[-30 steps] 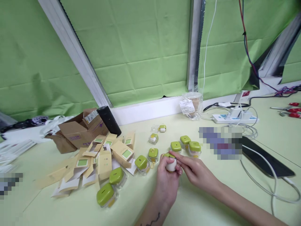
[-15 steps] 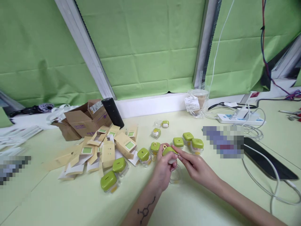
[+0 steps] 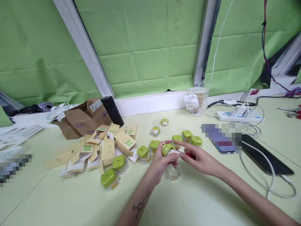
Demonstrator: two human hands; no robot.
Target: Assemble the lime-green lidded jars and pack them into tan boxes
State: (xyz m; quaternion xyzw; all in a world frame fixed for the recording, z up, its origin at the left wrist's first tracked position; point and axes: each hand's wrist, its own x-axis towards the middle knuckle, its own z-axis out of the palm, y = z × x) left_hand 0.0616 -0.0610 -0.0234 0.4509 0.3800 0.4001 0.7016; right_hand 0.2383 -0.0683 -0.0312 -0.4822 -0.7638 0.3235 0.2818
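Note:
My left hand (image 3: 162, 158) is closed round a small earbud case (image 3: 172, 152), its white body showing below a green lid cover (image 3: 167, 148) with a yellow ring. The cover sits tilted on the white body. In my right hand (image 3: 197, 155) is a thin metal screwdriver (image 3: 188, 154) with a red handle, its tip at the edge of the green cover; my fingers hide part of it. My right index finger reaches to the cover. Just below my hands, a clear plastic shell (image 3: 174, 174) lies on the table.
Several green-lidded clear cases (image 3: 108, 178) stand around my hands. Opened cardboard packages (image 3: 108, 152) are heaped left, before a brown carton (image 3: 82, 121) and a black cylinder (image 3: 112, 110). A bagged cup (image 3: 197, 100) stands behind. A power strip (image 3: 240, 116), phones (image 3: 265, 153) and cables lie right.
The green cover is now tilted up from the white case, showing more white. The screwdriver's red handle and shaft have come into sight as my right hand turned.

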